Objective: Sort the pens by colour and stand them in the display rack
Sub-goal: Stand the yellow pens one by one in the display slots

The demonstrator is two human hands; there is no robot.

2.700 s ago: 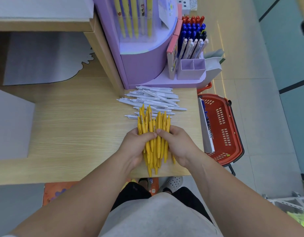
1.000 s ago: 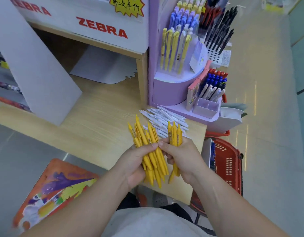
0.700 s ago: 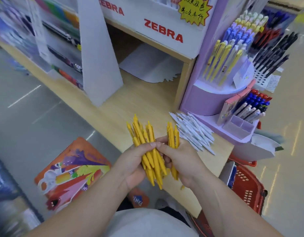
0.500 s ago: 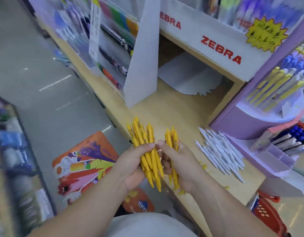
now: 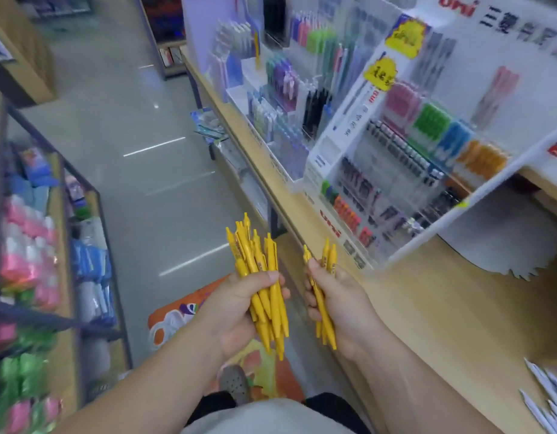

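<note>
Over aisle: each hand grips yellow pens (image 5: 264, 286).

Roughly ten yellow pens (image 5: 259, 261) in the left hand (image 5: 236, 311), three or four in the right hand (image 5: 344, 305).

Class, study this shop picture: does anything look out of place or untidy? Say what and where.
Yes: white pens lie loose on the wooden shelf at lower right, not standing in any rack. The yellow pens are also unracked, a big bunch in the left hand, a few in the right hand.
</note>
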